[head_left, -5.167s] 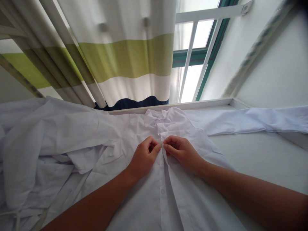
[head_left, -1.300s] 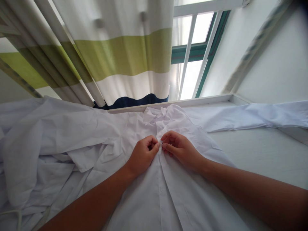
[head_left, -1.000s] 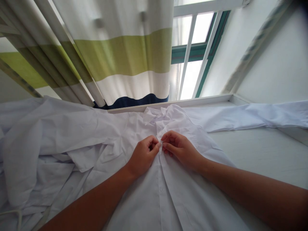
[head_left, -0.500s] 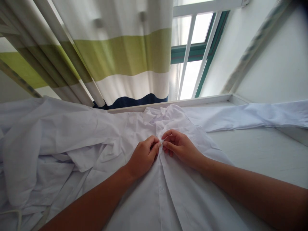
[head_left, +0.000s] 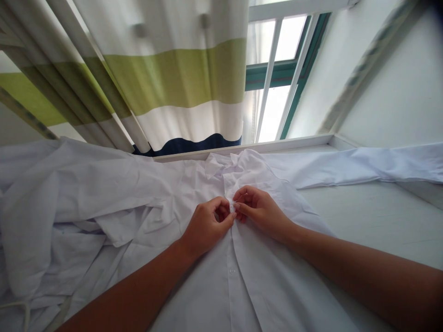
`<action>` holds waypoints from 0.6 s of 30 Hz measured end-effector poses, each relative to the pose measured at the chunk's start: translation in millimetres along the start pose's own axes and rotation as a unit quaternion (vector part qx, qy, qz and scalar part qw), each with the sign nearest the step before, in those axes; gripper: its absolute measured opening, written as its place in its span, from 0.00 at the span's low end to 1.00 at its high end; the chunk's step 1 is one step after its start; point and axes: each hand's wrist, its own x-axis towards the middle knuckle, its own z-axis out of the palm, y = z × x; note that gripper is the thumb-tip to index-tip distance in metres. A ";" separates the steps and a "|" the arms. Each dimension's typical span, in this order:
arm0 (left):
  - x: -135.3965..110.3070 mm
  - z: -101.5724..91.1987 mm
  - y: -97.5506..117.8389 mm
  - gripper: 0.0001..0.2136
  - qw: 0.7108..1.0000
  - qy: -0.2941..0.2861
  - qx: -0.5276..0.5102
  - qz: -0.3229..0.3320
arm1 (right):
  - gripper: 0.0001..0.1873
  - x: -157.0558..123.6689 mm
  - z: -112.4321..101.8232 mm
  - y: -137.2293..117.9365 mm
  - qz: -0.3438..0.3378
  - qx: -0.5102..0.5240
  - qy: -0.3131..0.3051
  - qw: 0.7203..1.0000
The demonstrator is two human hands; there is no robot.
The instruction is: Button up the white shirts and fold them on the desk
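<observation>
A white button-up shirt [head_left: 277, 276] lies spread out in front of me, its collar [head_left: 221, 164] at the far side and one sleeve [head_left: 349, 167] stretched to the right. My left hand [head_left: 211, 226] pinches the front edge of the shirt on the left of the placket. Close against it, my right hand [head_left: 258, 210] grips the same placket edge between thumb and fingers. Whether a button sits between the fingertips is hard to see. Lower on the placket a small button [head_left: 232, 271] shows, with the overlapping front edge lying apart to its right.
Crumpled white cloth [head_left: 31, 221] is heaped at the left, with a pale cord [head_left: 26, 313] at the lower left corner. A white board surface [head_left: 377, 221] lies to the right. Behind its raised edge hang a striped curtain [head_left: 180, 78] and white window bars [head_left: 270, 78].
My left thumb has shifted right and slightly down, towards the right fingertips, and the left fingers now curl more openly at the placket. The right hand has hardly moved.
</observation>
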 end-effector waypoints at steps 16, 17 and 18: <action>0.2 2.5 -3.7 0.03 1.000 0.013 0.008 0.003 | 0.08 0.1 1.4 2.5 -0.004 0.007 -0.001 1.000; 0.1 2.6 -3.7 0.03 1.000 0.013 0.008 0.003 | 0.08 0.1 1.4 2.6 -0.005 0.006 -0.001 1.000; 0.0 2.6 -3.8 0.03 1.000 0.012 0.009 0.004 | 0.08 0.2 1.4 2.6 -0.006 0.004 -0.001 1.000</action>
